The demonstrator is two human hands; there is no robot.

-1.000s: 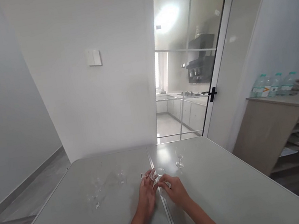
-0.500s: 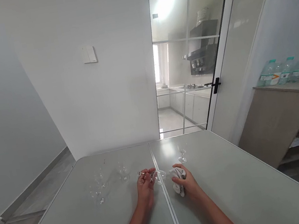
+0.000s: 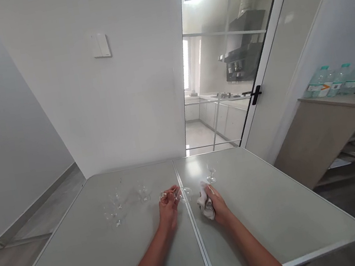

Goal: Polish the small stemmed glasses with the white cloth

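My left hand (image 3: pixel 169 205) is closed around the stem end of a clear stemmed glass (image 3: pixel 184 194), which lies tilted sideways with its bowl toward the right. In my right hand (image 3: pixel 217 200) a crumpled whitish cloth (image 3: pixel 206 206) is gripped, a short way right of that bowl and apart from it. Beyond the right hand, another stemmed glass (image 3: pixel 211 177) stands upright on the table. Several more clear glasses (image 3: pixel 116 212) are grouped at the left, one of them, a stemmed glass (image 3: pixel 143 193), nearer my left hand. Their outlines are faint.
The pale table (image 3: pixel 268 218) has a metal seam (image 3: pixel 194 226) down its middle. A wall with a light switch (image 3: pixel 101 45) and a glass door (image 3: pixel 216 98) stand behind it. At right, a shelf unit (image 3: pixel 329 133) carries plastic bottles (image 3: pixel 340 79).
The right hand has turned, and the cloth now hangs more to its left side. The left hand still holds the glass much as before. The camera view has shifted slightly.
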